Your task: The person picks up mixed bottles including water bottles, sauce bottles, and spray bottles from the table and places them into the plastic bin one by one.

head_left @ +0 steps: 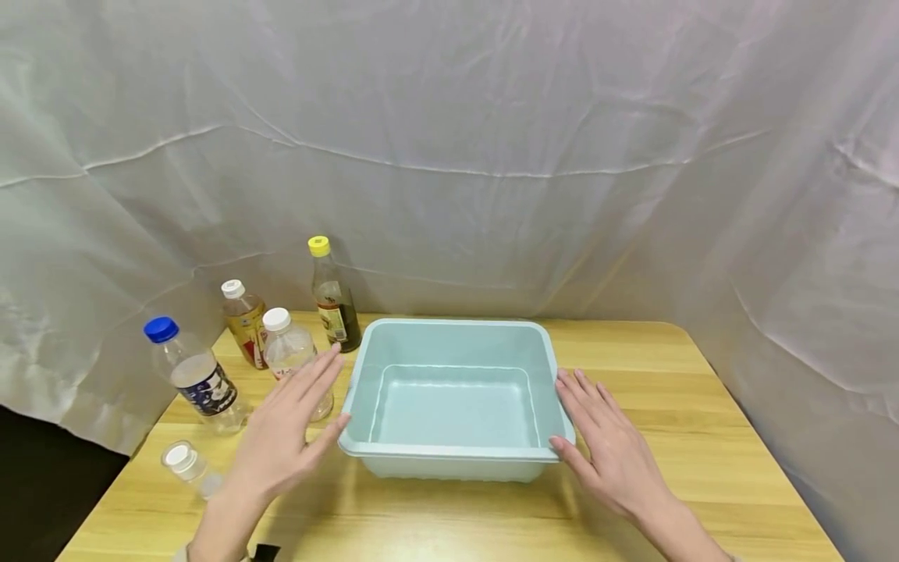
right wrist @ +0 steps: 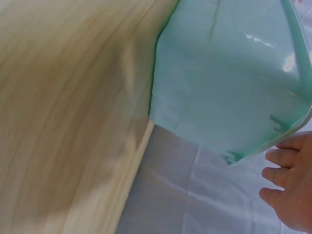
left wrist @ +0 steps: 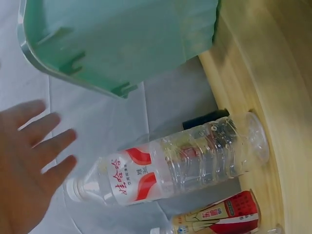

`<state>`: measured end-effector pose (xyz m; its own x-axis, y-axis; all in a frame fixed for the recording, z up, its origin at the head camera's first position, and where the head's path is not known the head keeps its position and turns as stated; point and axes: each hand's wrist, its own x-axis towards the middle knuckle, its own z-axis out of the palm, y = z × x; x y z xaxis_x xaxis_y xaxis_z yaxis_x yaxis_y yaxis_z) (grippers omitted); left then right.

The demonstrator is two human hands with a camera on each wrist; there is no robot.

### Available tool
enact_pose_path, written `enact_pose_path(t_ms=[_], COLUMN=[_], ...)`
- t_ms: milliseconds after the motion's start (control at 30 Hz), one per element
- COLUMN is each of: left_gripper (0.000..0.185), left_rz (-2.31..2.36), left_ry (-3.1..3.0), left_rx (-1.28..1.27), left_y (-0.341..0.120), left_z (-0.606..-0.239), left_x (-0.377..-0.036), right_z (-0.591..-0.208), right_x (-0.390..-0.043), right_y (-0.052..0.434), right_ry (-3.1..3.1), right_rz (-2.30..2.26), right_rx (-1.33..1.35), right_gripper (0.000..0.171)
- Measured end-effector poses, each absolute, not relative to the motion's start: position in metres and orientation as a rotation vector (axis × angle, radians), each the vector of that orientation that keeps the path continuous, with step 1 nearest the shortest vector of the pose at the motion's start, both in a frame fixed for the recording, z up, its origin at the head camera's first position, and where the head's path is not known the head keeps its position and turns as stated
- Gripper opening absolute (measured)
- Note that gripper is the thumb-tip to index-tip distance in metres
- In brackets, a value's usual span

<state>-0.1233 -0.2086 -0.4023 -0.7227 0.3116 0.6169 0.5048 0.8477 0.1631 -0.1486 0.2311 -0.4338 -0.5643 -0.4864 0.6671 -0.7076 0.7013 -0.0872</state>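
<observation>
I see pale blue plastic basin (head_left: 456, 452) mid-table, open side up. Left hand (head_left: 284, 437) just beside its left rim, fingers extended; contact I can't judge. Right hand (head_left: 614, 457) at right rim, fingers extended, thumb at near corner. Left on wooden table (head_left: 702, 437): small clear bottle (head_left: 188, 463) nearest, blue-capped bottle (head_left: 200, 378), white-capped clear bottle (head_left: 290, 343), gold-labelled drink bottle (head_left: 247, 324), yellow-capped dark-liquid bottle (head_left: 333, 300) farthest. Pale cloth (head_left: 449, 218) behind.

Creased pale grey cloth (head_left: 449, 101) hangs before me and along both sides of my desk (head_left: 709, 445). Its yellowish wood shows grain, and a soft glare (head_left: 414, 540) lies nearest me.
</observation>
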Motion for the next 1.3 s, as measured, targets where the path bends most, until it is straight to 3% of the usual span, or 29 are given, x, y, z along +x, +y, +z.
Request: enact_pose_path(t_ms=[233, 467, 833, 1300], left_gripper=[0.064, 0.053, 0.084, 0.095], left_rz=[-0.610, -0.789, -0.866, -0.915], left_ry=[-1.838, -1.658, -1.898, -2.079], left_rx=[-0.399, -0.172, -0.004, 0.094], left_y=[-0.206, -0.213, -0.235, -0.239], left_z=[-0.392, -0.389, -0.427, -0.441], left_x=[-0.143, -0.155, -0.166, -0.167], right_z=[-0.437, -0.439, -0.441, -0.440], right_x=[-0.149, -0.148, -0.149, -0.150], right_y=[0.234, 0.234, 0.233, 0.232], right_ry=[-2.360, -2.375, -2.357, -2.325], right_rz=[0.451, 0.473, 0.484, 0.491], right_rx=[0.927, 0.927, 0.921, 0.928], right_gripper=[0.070, 0.068, 0.069, 0.069])
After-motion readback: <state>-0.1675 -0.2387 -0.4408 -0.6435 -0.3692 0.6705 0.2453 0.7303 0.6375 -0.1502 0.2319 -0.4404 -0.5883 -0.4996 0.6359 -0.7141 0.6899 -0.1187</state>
